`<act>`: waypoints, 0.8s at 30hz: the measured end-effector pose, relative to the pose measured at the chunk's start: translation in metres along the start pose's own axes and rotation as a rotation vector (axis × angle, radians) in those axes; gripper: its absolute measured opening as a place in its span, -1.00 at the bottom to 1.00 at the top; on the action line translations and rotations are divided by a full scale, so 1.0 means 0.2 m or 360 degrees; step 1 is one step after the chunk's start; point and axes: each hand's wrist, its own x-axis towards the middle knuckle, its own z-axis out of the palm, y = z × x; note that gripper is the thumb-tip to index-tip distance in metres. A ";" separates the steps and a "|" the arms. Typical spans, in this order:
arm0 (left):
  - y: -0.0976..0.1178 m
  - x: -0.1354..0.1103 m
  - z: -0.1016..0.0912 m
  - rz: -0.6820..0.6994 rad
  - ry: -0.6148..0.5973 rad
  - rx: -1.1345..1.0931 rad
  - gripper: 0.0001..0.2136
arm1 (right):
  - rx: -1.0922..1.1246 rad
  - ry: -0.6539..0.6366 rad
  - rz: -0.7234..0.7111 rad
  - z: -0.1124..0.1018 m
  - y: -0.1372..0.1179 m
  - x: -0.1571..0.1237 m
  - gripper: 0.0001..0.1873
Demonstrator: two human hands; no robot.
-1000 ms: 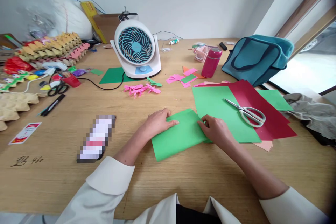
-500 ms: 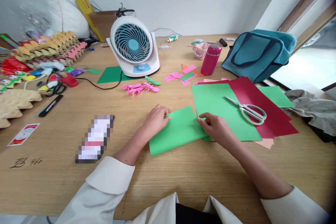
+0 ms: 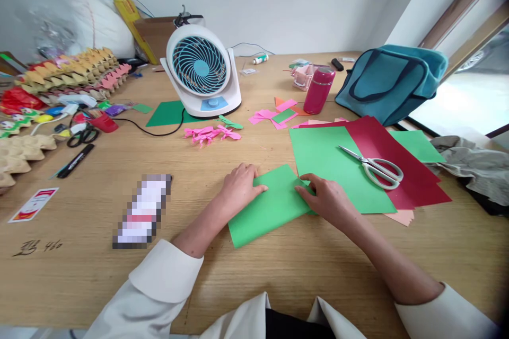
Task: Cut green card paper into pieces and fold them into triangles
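Green sheet [image 3: 270, 206] in front of the fan [image 3: 201, 71]: left hand [image 3: 239, 186] pressed open on its left edge, right hand [image 3: 324, 198] pinching its right corner.

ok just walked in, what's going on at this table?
A person works a green sheet lying on the wooden table. The left hand rests on its left edge, thumb on top; the right hand pinches its right corner. Scissors lie untouched on a stack of green and red sheets alongside.
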 end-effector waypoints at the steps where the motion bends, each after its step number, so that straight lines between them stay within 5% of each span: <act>1: 0.01 -0.01 0.00 -0.0003 -0.0006 0.0008 -0.74 | -0.0019 -0.0002 -0.0002 0.00 0.00 0.00 -0.58; 11: 0.02 -0.01 0.01 -0.0033 -0.0052 -0.0051 -0.70 | -0.0065 0.0006 -0.0044 0.01 0.02 0.00 -0.61; 24: -0.01 0.01 -0.03 0.0146 -0.0110 -0.0448 -0.92 | 0.0108 0.0072 -0.0099 0.01 0.03 0.00 -0.61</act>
